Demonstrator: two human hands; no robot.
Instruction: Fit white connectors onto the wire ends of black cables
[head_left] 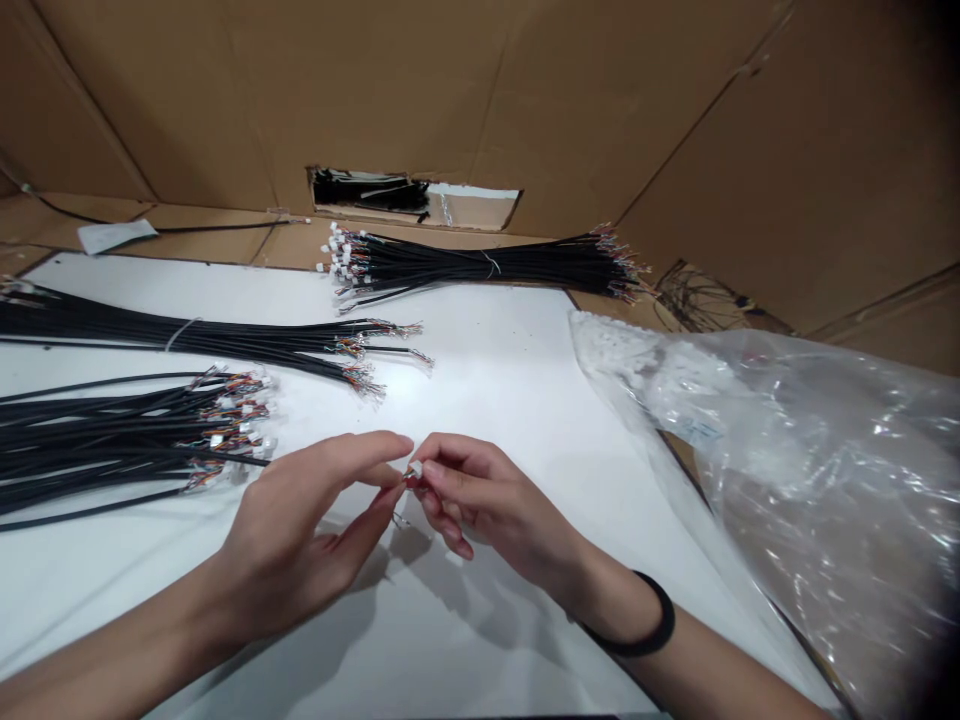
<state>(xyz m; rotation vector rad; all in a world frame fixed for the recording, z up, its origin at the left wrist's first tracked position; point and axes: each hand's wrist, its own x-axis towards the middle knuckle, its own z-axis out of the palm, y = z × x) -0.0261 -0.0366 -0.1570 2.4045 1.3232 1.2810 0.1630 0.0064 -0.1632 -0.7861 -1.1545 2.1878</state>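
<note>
Fingers [439, 482] of right hand [499, 510] pinch small white connector [415, 469] — its wire mostly hidden; left fingertips [382, 447] just beside it, hold unclear — cable bundles [112, 330] far left.

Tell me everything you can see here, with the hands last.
work surface: one, white, under cables and hands
cardboard walls: several, brown, behind and right
wall opening: one, black cables inside, back wall
paper slip: one, white, back left
far cable bundle: one, black, white connectors, tied, back
left cable bundle: one, black, coloured wire ends, tied, left
loose cable pile: one, black, white connectors, left
plastic bag: one, clear, right
connector: one, white, held between the hands
wristband: one, black, right wrist
left hand: one, bare, beside connector
right hand: one, bare, holding connector
</note>
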